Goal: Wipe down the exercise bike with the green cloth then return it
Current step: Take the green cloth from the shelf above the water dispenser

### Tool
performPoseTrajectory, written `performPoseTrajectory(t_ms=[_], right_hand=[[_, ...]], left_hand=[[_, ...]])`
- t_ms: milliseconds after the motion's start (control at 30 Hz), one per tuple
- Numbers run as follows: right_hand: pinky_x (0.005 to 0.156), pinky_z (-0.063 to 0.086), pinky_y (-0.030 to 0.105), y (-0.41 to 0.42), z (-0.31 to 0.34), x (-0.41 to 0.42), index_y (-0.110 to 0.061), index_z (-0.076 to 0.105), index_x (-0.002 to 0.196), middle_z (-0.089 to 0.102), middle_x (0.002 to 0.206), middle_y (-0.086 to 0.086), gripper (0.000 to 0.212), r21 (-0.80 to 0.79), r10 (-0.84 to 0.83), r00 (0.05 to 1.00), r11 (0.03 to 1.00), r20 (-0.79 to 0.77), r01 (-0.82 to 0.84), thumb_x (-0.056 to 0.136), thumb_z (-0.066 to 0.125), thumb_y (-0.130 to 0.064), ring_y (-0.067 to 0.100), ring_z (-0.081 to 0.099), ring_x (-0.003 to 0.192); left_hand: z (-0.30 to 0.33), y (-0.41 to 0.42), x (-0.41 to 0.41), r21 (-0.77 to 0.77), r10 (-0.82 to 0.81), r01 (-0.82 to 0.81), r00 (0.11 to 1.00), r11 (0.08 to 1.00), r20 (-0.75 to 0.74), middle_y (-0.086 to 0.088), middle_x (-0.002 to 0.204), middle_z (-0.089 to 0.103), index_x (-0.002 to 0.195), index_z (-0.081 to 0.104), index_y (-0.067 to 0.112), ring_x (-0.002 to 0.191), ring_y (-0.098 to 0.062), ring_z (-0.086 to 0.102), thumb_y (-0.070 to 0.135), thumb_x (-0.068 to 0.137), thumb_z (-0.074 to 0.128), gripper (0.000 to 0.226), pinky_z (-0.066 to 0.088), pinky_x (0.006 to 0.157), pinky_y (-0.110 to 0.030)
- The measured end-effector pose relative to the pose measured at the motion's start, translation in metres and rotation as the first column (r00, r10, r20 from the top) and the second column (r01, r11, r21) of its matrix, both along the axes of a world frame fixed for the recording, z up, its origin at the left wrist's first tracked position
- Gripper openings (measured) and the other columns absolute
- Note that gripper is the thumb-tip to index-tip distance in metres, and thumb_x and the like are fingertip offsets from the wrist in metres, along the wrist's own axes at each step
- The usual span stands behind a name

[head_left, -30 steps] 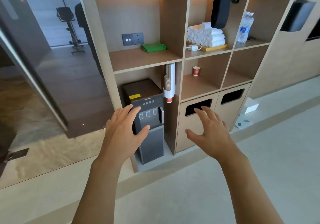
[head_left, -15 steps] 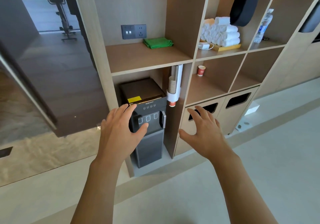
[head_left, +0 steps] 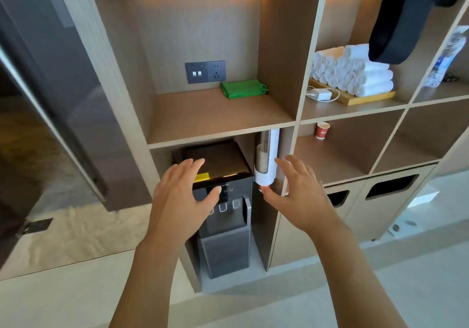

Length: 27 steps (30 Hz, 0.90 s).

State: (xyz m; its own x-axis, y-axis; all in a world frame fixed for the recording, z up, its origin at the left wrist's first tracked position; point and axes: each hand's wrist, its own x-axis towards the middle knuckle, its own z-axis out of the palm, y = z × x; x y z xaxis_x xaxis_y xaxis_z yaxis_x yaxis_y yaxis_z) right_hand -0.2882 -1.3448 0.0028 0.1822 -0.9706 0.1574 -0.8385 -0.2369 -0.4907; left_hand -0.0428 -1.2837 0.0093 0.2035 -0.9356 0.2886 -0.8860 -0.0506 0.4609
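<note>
Since the earlier frames the shelving unit [head_left: 297, 124] has drawn much closer and both hands have risen in front of it, so the compartment with the cloth now fills the upper middle of the view. The left hand [head_left: 181, 198] and the right hand [head_left: 298, 195] are held out side by side, palms down, fingers spread and loosely bent, and neither has hold of anything; they look poised for a reach rather than resting on a surface. The folded green cloth [head_left: 243, 88] lies well above and beyond both hands, slightly nearer the right one, at the back of its wooden shelf just under the grey wall socket [head_left: 205, 71]. Directly behind the left hand stands the black water dispenser [head_left: 223, 200] in the lower compartment, and just beyond the right hand's fingertips hangs the white cup dispenser [head_left: 266, 160] on the divider. Up and to the right of the right hand are the rolled white towels [head_left: 355, 73] on a tray, a white charger [head_left: 321, 94], and a red paper cup [head_left: 322, 130] one shelf lower. The exercise bike is not in view here. The task looks to be at its very start: the cloth is untouched, and either hand would need to lift up and forward into the compartment to pick it up.
</note>
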Motion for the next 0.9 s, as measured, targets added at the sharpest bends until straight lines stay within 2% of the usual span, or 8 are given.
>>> performPoseTrajectory(t_ms=[133, 400, 533, 667, 733, 833, 900], right_hand=[[0.122, 0.03, 0.057, -0.041, 0.0, -0.024, -0.043, 0.029, 0.157, 0.022, 0.171, -0.012, 0.074, -0.008, 0.058, 0.998, 0.998, 0.013, -0.058, 0.093, 0.058, -0.068, 0.022, 0.025, 0.157], [0.121, 0.037, 0.054, -0.102, -0.001, -0.053, -0.042, 0.032, 0.157, 0.024, 0.169, -0.015, 0.073, -0.028, 0.15, 0.968, 0.989, 0.201, -0.148, 0.093, 0.06, -0.065, 0.016, 0.024, 0.155], [0.122, 0.037, 0.052, -0.125, -0.003, -0.053, -0.039, 0.034, 0.157, 0.026, 0.168, -0.015, 0.071, -0.046, 0.198, 0.946, 0.98, 0.257, -0.193, 0.094, 0.059, -0.063, 0.014, 0.024, 0.155], [0.121, 0.038, 0.052, -0.15, -0.004, -0.049, -0.041, 0.031, 0.156, 0.025, 0.168, -0.016, 0.071, -0.044, 0.198, 0.939, 0.98, 0.281, -0.194, 0.095, 0.06, -0.061, 0.015, 0.026, 0.154], [0.121, 0.038, 0.051, -0.161, -0.003, -0.044, -0.042, 0.031, 0.156, 0.025, 0.168, -0.016, 0.071, -0.05, 0.201, 0.934, 0.98, 0.294, -0.195, 0.094, 0.058, -0.063, 0.016, 0.026, 0.154], [0.117, 0.042, 0.048, -0.177, 0.002, -0.036, -0.038, 0.037, 0.154, 0.032, 0.163, -0.014, 0.073, -0.072, 0.214, 0.927, 0.977, 0.31, -0.201, 0.09, 0.051, -0.068, 0.015, 0.03, 0.15], [0.118, 0.041, 0.042, -0.189, 0.006, -0.028, -0.035, 0.042, 0.153, 0.033, 0.162, -0.014, 0.069, -0.097, 0.232, 0.92, 0.972, 0.315, -0.212, 0.091, 0.055, -0.063, 0.013, 0.031, 0.15]], left_hand=[[0.004, -0.032, -0.025, 0.006, 0.05, -0.05, 0.999, 0.999, 0.016, 0.01, 0.163, 0.042, 0.155, 0.039, 0.038, 0.152, -0.019, 0.036, 0.061, 0.094, 0.063, 0.07, 0.04, 0.121, -0.052], [0.02, -0.075, -0.058, 0.03, 0.101, -0.102, 0.994, 0.994, 0.052, 0.013, 0.16, 0.045, 0.154, 0.041, 0.038, 0.15, -0.017, 0.037, 0.059, 0.093, 0.062, 0.068, 0.041, 0.12, -0.053], [0.029, -0.101, -0.066, 0.014, 0.117, -0.118, 0.989, 0.993, 0.094, 0.013, 0.159, 0.046, 0.153, 0.043, 0.037, 0.148, -0.017, 0.039, 0.059, 0.094, 0.063, 0.066, 0.039, 0.12, -0.048], [0.031, -0.126, -0.063, 0.044, 0.102, -0.106, 0.991, 0.993, 0.086, 0.014, 0.159, 0.045, 0.153, 0.041, 0.041, 0.15, -0.016, 0.037, 0.062, 0.093, 0.061, 0.067, 0.04, 0.12, -0.052], [0.031, -0.14, -0.056, 0.042, 0.091, -0.095, 0.993, 0.995, 0.08, 0.016, 0.159, 0.045, 0.153, 0.041, 0.041, 0.149, -0.015, 0.037, 0.064, 0.093, 0.061, 0.068, 0.04, 0.119, -0.049], [0.031, -0.163, -0.046, 0.035, 0.079, -0.082, 0.994, 0.996, 0.069, 0.017, 0.162, 0.039, 0.155, 0.037, 0.044, 0.152, -0.014, 0.032, 0.063, 0.094, 0.06, 0.068, 0.035, 0.12, -0.047], [0.033, -0.179, -0.038, 0.016, 0.061, -0.062, 0.997, 0.998, 0.051, 0.017, 0.164, 0.036, 0.156, 0.034, 0.046, 0.154, -0.014, 0.029, 0.062, 0.095, 0.061, 0.069, 0.032, 0.123, -0.047]])
